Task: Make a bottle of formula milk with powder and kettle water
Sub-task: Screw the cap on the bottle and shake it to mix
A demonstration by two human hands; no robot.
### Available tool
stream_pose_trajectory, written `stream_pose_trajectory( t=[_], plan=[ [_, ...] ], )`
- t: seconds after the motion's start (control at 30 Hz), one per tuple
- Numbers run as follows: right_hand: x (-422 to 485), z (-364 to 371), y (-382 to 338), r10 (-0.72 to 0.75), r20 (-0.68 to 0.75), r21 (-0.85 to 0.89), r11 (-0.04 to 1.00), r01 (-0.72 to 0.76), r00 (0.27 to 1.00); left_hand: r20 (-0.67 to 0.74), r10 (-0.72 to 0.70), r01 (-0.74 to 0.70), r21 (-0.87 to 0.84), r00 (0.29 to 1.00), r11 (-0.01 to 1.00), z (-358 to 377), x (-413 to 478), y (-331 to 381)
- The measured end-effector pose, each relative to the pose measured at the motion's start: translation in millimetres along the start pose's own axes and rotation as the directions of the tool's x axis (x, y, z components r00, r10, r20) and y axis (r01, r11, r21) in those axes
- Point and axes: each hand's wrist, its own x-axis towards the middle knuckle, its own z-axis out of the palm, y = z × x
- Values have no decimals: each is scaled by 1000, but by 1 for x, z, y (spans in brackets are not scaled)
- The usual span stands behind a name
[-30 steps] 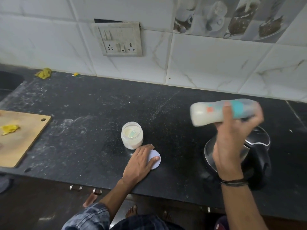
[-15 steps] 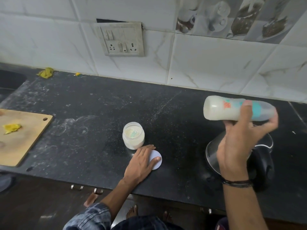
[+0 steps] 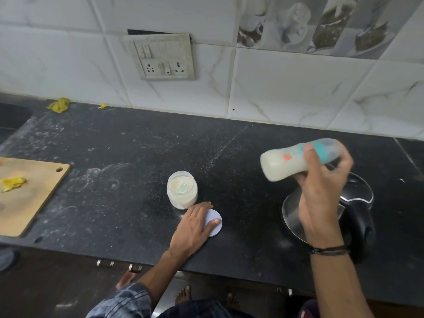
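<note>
Bottle [image 3: 298,160]: held sideways above kettle [image 3: 353,216], milky
Right hand [image 3: 321,193]: gripped bottle's upper half
Left hand [image 3: 192,226]: lay flat on white lid [image 3: 216,222]
Handling: likely light, stiff, slippery; waist looked safest

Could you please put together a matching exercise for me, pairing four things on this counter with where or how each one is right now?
Things:
1. baby bottle
2. powder jar
3. round white lid
4. cutting board

States:
A. flat on the counter, under the left hand
B. at the left, with a yellow scrap on it
C. held on its side in the right hand
D. standing open on the counter

Pairs: 1-C, 2-D, 3-A, 4-B.
</note>
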Motion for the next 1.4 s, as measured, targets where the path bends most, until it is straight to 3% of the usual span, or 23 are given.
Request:
stream_pose_trajectory(
  t=[0.07, 0.17, 0.33, 0.47, 0.6, 0.73, 0.9, 1.03, 1.17, 1.3, 1.4],
  plan=[
    [1, 1, -1, -18, -31, 36, 999, 19, 999, -2, -9, 9, 2, 1000, 1000, 0, 1, 1],
    [-3, 1, 5, 32, 75, -77, 997, -26, 997, -6, -1, 1, 8, 1000, 1000, 0, -1, -2],
    [-3, 3, -3, -59, -88, 84, 994, 66, 994, -4, -5, 5, 14, 1000, 1000, 1, 1, 1],
    [-9, 5, 5, -7, 64, -99, 995, 13, 998, -7, 6, -6, 14, 1000, 1000, 1, -2, -2],
    [-9, 4, -6, -85, -82, 84, 992, 92, 993, -7, 4, -4, 10, 1000, 1000, 0, 1, 2],
    [-13, 8, -1, -37, 59, -78, 996, 42, 998, -8, -6, 6, 11, 1000, 1000, -1, -1, -1],
    [-11, 6, -10, -126, -82, 104, 985, 135, 989, -12, -5, 5, 7, 1000, 1000, 0, 1, 3],
    [-11, 7, -4, -50, 50, -32, 998, 52, 998, -9, -3, 3, 6, 1000, 1000, -2, -2, 1],
    [-11, 5, -10, -108, -72, 115, 987, 115, 992, -8, -15, 15, -5, 1000, 1000, -1, 0, 3],
    [-11, 8, -1, -45, 63, -36, 998, 47, 997, -1, -15, 15, 0, 1000, 1000, -2, -2, 0],
    [-12, 7, -10, -115, -38, 75, 990, 118, 993, 3, -11, 11, -6, 1000, 1000, -2, 0, 3]
  ],
)
